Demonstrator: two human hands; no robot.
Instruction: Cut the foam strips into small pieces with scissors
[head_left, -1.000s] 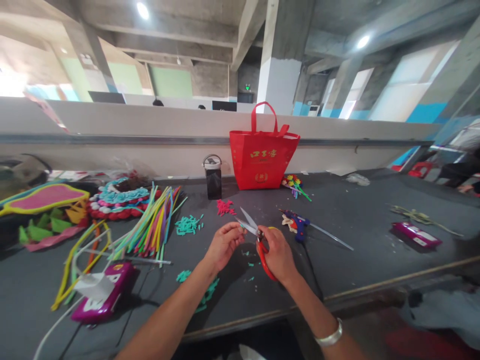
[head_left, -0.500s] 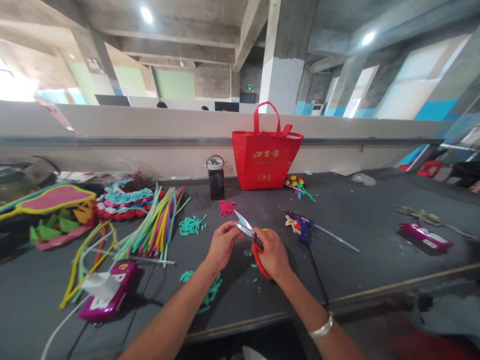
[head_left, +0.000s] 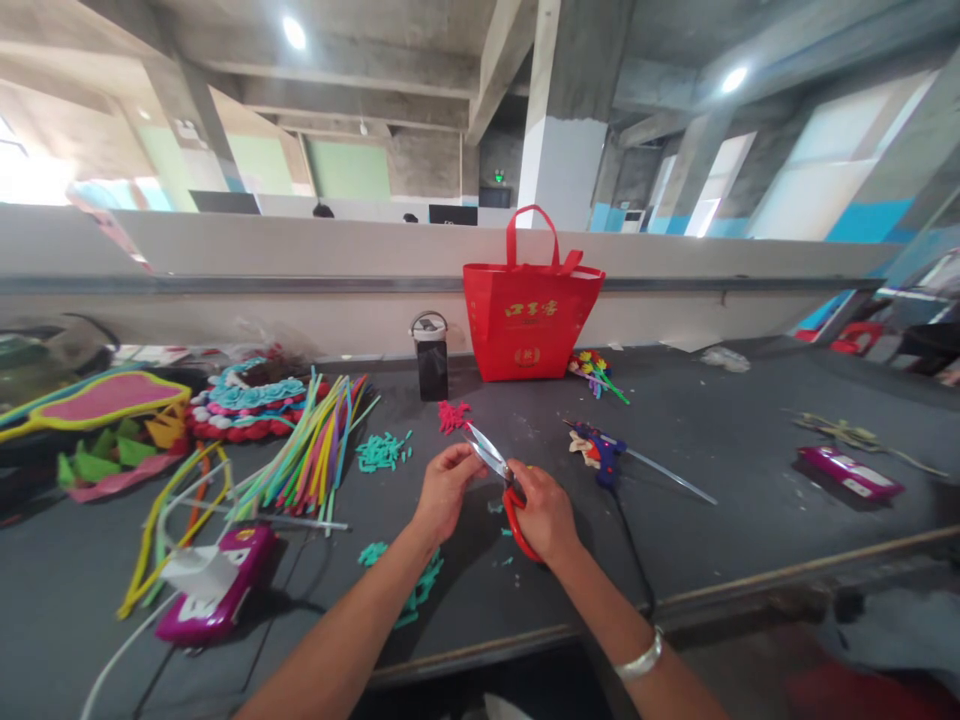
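Note:
My right hand (head_left: 546, 510) is wrapped round the red handles of a pair of scissors (head_left: 490, 453), whose blades point up and to the left and lie together. Just left of the blades, my left hand (head_left: 442, 495) is closed in a pinch. What its fingertips hold, if anything, is too small to make out. Short teal pieces (head_left: 381, 452) lie in a pile beyond the left hand, and more teal pieces (head_left: 421, 590) are partly hidden by the left forearm. A small heap of pinkish-red pieces (head_left: 452, 416) lies just past the scissor tips.
Left of my hands lie coloured pipe cleaners (head_left: 300, 450), flower-like crafts (head_left: 247, 395) and a purple power strip (head_left: 217, 585) with a plug. A black cup (head_left: 432, 370) and a red bag (head_left: 532, 325) stand behind. To the right are a blue glue gun (head_left: 609, 455) and another purple strip (head_left: 847, 472).
The scissor blades, apart half a second ago, have come together. Both hands have stayed in nearly the same place.

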